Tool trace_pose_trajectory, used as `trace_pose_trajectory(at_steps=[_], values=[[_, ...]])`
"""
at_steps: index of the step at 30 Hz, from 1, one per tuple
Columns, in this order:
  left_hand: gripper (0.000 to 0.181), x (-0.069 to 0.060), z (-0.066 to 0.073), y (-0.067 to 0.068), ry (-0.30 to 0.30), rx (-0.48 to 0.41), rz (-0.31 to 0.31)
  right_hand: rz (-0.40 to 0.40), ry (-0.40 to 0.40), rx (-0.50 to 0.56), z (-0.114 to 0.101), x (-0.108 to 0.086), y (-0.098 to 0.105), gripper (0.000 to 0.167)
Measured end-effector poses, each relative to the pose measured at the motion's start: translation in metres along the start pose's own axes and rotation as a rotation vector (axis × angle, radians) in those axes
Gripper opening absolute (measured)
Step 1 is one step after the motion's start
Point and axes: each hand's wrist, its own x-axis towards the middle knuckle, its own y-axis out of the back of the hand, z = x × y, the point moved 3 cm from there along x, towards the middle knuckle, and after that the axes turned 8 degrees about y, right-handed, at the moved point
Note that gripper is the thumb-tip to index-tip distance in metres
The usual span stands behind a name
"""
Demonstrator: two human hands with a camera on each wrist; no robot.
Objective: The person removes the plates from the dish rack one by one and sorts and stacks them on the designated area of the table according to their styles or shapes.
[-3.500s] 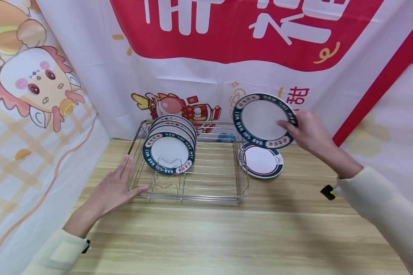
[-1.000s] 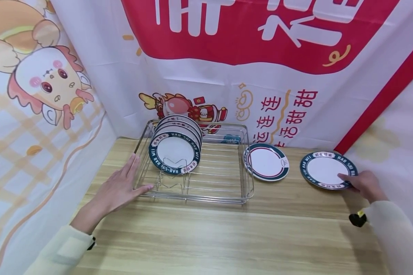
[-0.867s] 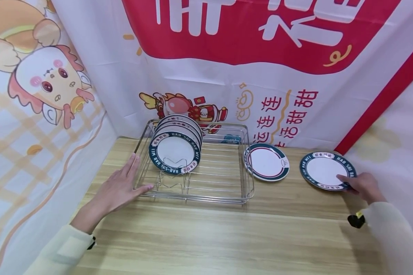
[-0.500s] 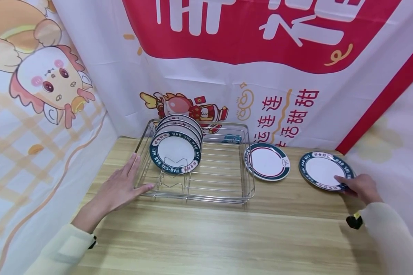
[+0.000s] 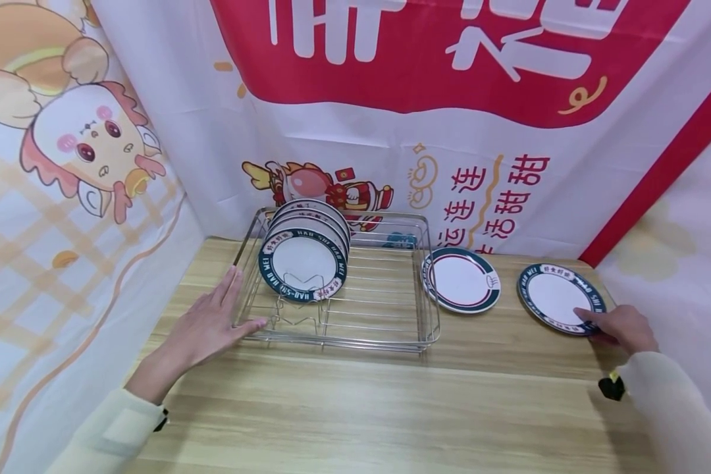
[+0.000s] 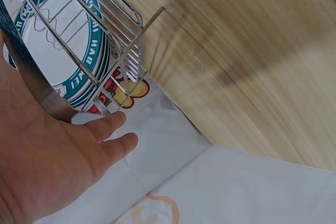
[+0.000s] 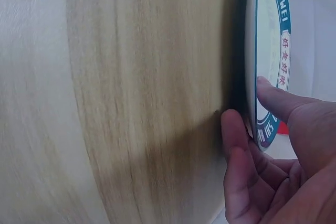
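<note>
At the right of the head view, my right hand (image 5: 625,328) pinches the edge of a white plate (image 5: 553,296) with a dark green lettered rim. Its thumb lies over the rim and the other fingers go beneath, as the right wrist view shows; the plate (image 7: 268,51) lies low over the table there. My left hand (image 5: 210,322) rests with straight fingers against the left side of a wire dish rack (image 5: 385,309). Several similar plates (image 5: 302,264) stand tilted in the rack's left part. In the left wrist view, the fingers (image 6: 107,127) are extended beside the rack's wires.
Between the rack and the held plate, another plate (image 5: 459,282) with a green rim and a red inner ring lies flat on the wooden table (image 5: 385,408). Printed cloths hang behind (image 5: 355,122) and at the left side (image 5: 95,263).
Since the earliest frame, my right hand has carried the green-rimmed plate from above the other plate rightward and down to the table. It shifts slightly lately; the left hand stays at the rack.
</note>
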Motion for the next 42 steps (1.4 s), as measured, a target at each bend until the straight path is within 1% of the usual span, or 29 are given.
trace_pose_trajectory(at_steps=[2, 6, 10, 14, 18, 21, 25, 28, 31, 34, 36, 37, 40, 42], values=[[0.111, 0.000, 0.000, -0.001, -0.002, 0.000, 0.002, -0.001, 0.003, -0.044, -0.001, -0.002, 0.001, 0.097], [0.111, 0.001, -0.001, -0.002, -0.005, 0.000, 0.008, -0.010, 0.020, -0.080, -0.002, -0.003, 0.003, 0.098], [0.111, 0.000, -0.001, -0.001, -0.002, -0.002, 0.008, -0.030, 0.068, -0.097, -0.001, -0.003, 0.008, 0.090], [0.111, 0.000, 0.000, -0.001, 0.000, -0.001, 0.005, -0.038, 0.129, -0.147, -0.001, -0.003, 0.011, 0.079], [0.111, 0.000, 0.000, -0.001, -0.001, 0.000, 0.009, -0.014, 0.135, -0.205, -0.003, -0.003, 0.015, 0.074], [0.111, 0.001, 0.001, -0.001, -0.002, -0.004, 0.012, 0.003, 0.120, -0.230, -0.006, -0.004, 0.019, 0.073], [0.111, 0.001, 0.000, -0.001, -0.004, -0.006, 0.009, 0.022, 0.140, -0.273, -0.016, -0.007, 0.025, 0.075], [0.111, 0.002, -0.002, 0.000, -0.008, 0.001, 0.011, 0.055, 0.191, -0.319, -0.028, -0.008, 0.030, 0.072], [0.110, 0.004, -0.002, 0.001, -0.017, 0.009, 0.021, 0.081, 0.240, -0.353, -0.045, -0.011, 0.033, 0.067], [0.110, 0.004, -0.001, 0.002, -0.025, 0.008, 0.022, 0.098, 0.281, -0.374, -0.066, -0.017, 0.036, 0.063], [0.110, 0.003, -0.001, 0.002, -0.024, 0.005, 0.019, 0.121, 0.326, -0.372, -0.082, -0.022, 0.037, 0.062], [0.110, 0.003, 0.000, 0.002, -0.022, 0.003, 0.017, 0.135, 0.348, -0.367, -0.090, -0.025, 0.038, 0.062], [0.110, 0.002, 0.000, 0.000, -0.016, -0.001, 0.014, 0.180, 0.424, -0.367, -0.118, -0.036, 0.039, 0.071], [0.111, 0.002, -0.001, -0.001, -0.012, -0.004, 0.015, 0.206, 0.460, -0.372, -0.137, -0.044, 0.038, 0.078]])
